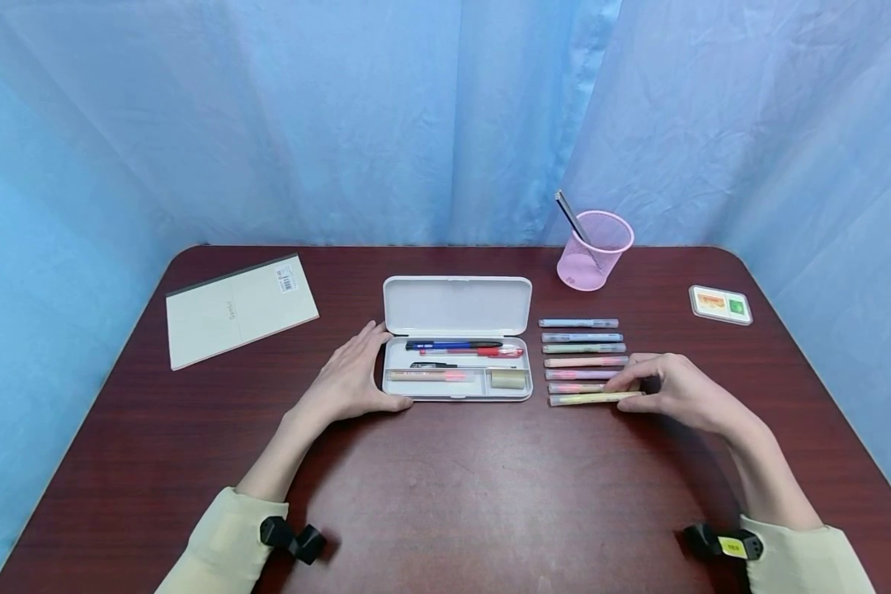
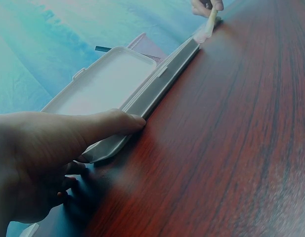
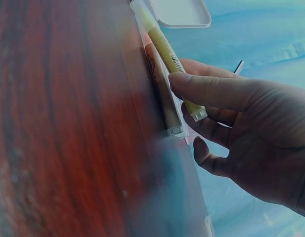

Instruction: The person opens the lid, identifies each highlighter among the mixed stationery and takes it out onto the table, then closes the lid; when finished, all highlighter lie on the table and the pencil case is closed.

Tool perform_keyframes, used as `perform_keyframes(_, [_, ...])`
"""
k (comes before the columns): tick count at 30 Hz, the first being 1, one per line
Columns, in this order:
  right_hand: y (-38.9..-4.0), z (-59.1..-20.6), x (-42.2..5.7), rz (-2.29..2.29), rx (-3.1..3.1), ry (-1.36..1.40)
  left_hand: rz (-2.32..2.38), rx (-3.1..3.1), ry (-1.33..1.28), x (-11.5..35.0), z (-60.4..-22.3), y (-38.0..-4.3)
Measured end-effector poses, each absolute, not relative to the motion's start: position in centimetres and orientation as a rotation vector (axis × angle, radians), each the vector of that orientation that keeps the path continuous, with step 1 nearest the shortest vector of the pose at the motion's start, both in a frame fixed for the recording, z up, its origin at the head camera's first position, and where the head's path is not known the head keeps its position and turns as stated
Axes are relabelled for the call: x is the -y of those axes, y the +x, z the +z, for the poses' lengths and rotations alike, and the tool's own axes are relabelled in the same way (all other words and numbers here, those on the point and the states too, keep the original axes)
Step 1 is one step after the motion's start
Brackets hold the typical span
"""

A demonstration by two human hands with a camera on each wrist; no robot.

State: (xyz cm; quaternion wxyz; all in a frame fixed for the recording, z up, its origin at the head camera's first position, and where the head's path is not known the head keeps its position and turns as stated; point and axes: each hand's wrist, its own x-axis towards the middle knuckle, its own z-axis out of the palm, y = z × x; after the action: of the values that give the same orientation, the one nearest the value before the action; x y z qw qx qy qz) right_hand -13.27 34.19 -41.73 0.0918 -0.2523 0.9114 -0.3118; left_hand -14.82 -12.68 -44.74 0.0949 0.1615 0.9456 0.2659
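In the head view an open white pencil case (image 1: 456, 305) lies at the middle, lid tipped back. My left hand (image 1: 352, 375) holds its left end, thumb at the front corner and fingers along the side towards the hinge. Inside are a blue pen (image 1: 449, 345), a red pen (image 1: 475, 353), a black pen (image 1: 434, 365), a pinkish marker (image 1: 426, 375) and an eraser-like block (image 1: 508, 379). My right hand (image 1: 671, 392) pinches a yellow highlighter (image 3: 167, 52) near one end, between thumb and fingers. It is tilted beside a row of pastel highlighters (image 1: 583, 361).
A pink mesh pen cup (image 1: 594, 256) with a dark pen (image 1: 570, 216) stands at the back right. A small flat clear case (image 1: 720, 304) lies on the right. The notebook (image 1: 241, 313) is at the left. Blue curtains (image 1: 341, 124) hang around the dark wooden table (image 1: 460, 495).
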Motion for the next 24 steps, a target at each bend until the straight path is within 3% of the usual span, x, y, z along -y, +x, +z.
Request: perform_keyframes(24, [-13.37,-42.39,-33.83,-0.830,-2.812,-0.825,0.788,-2.799,0.464,12.66,-44.81,-14.89])
